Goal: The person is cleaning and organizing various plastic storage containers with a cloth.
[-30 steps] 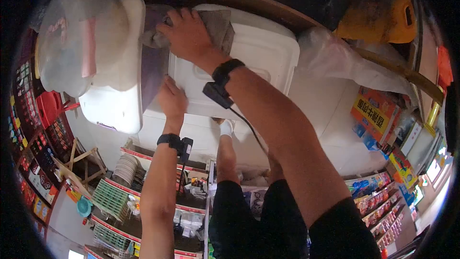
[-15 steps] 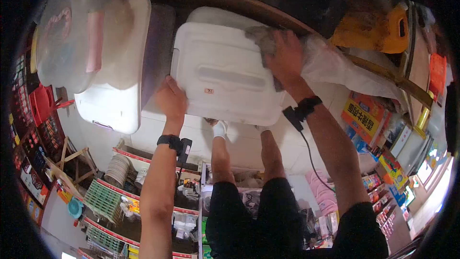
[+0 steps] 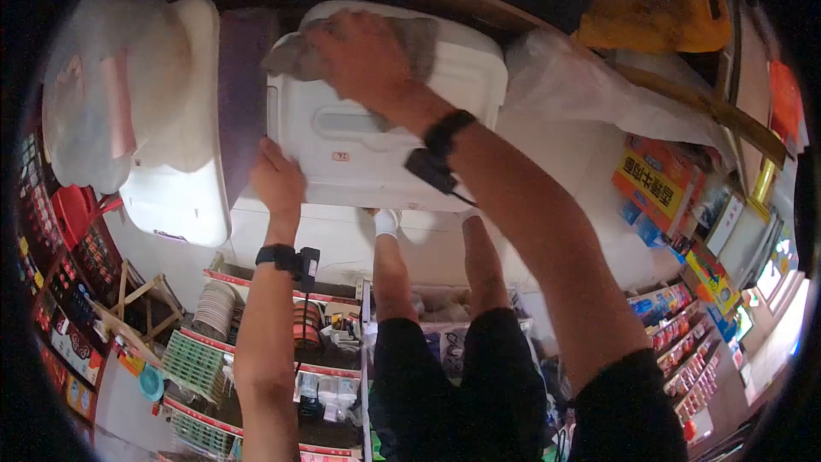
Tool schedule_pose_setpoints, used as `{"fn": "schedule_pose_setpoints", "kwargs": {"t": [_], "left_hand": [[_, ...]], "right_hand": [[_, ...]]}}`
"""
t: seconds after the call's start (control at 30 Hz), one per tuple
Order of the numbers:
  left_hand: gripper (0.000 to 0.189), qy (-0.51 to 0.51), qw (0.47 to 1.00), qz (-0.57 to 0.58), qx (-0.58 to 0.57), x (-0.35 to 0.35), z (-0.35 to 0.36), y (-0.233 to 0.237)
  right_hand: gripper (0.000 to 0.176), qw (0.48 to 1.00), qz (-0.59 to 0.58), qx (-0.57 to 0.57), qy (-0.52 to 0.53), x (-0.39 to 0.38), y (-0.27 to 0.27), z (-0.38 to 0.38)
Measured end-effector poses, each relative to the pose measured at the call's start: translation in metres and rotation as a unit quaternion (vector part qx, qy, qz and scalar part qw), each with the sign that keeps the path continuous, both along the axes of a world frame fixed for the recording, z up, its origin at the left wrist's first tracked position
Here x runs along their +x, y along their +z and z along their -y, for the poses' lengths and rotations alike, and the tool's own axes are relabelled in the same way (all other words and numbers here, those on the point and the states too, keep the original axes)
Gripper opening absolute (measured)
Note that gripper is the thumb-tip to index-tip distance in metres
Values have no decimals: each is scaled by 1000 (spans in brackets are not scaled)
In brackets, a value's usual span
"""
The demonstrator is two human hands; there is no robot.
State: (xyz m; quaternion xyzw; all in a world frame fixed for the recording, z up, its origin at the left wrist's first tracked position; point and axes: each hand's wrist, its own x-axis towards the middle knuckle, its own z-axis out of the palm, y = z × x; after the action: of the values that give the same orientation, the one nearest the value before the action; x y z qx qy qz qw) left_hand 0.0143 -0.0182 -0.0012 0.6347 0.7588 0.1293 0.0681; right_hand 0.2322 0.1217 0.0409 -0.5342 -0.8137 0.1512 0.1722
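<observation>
A white plastic storage box [image 3: 469, 90] lies in front of me, its lid side facing up, with a small price sticker [image 3: 340, 156] near the lower middle. My left hand [image 3: 278, 184] is closed on the box's lower left edge, thumb on top; its other fingers are partly hidden. Near the upper left of the lid, my right hand [image 3: 363, 56] presses a grey cloth [image 3: 295, 58] flat against the surface. The cloth sticks out on both sides of that hand, which is slightly blurred.
Left of the box stands another white bin [image 3: 175, 205] partly covered by clear plastic. A yellow container [image 3: 658, 17] and plastic sheeting [image 3: 590, 90] are at the upper right. Shelves with green baskets [image 3: 192, 364] and a yellow-orange carton [image 3: 654, 180] flank my legs.
My right hand has swept the grey cloth from the lid's upper right to its upper left. My left hand keeps its hold on the box's left edge.
</observation>
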Motion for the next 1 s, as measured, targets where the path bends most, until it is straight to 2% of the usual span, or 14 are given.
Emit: {"fn": "schedule_pose_setpoints", "kwargs": {"t": [0.07, 0.13, 0.23, 0.27, 0.33, 0.4, 0.47, 0.53, 0.67, 0.73, 0.8, 0.87, 0.93, 1.0], "left_hand": [[54, 14, 999, 27, -17, 4, -3, 6], [54, 30, 998, 51, -33, 4, -4, 9], [53, 5, 999, 48, -19, 2, -4, 4], [53, -2, 1000, 28, -7, 0, -3, 2], [53, -5, 1000, 11, 6, 0, -3, 1], [55, 39, 998, 37, -25, 3, -2, 2], [55, 33, 998, 36, -26, 3, -3, 6], [55, 31, 998, 35, -29, 4, -3, 9], [54, 25, 999, 13, -30, 8, -3, 14], [54, 28, 999, 12, -29, 8, -9, 15], [53, 59, 995, 52, -55, 7, -5, 15], [53, 46, 998, 30, -40, 7, -3, 13], [52, 30, 999, 4, -24, 6, -4, 14], [53, 76, 992, 55, -86, 7, -6, 18]], "right_hand": [[54, 995, 6, -95, -13, 51, 26, 16], [56, 996, 9, -50, -68, 94, 11, 42], [61, 988, 46, -74, -129, 131, 20, 65], [61, 988, 48, -73, -129, 133, 21, 72], [69, 975, 30, -86, -201, 136, 18, 88], [67, 975, 43, -64, -208, 135, 9, 107], [66, 974, 51, -43, -216, 131, 14, 123], [74, 979, 49, -66, -187, 127, 28, 139], [75, 974, 54, -97, -196, 125, 44, 148], [79, 961, 69, -170, -205, 122, 48, 163], [71, 964, 69, -171, -194, 113, 51, 199], [65, 967, 70, -169, -180, 106, 59, 229], [68, 962, 12, -210, -177, 98, 68, 252], [69, 958, -26, -229, -173, 99, 76, 267]]}}
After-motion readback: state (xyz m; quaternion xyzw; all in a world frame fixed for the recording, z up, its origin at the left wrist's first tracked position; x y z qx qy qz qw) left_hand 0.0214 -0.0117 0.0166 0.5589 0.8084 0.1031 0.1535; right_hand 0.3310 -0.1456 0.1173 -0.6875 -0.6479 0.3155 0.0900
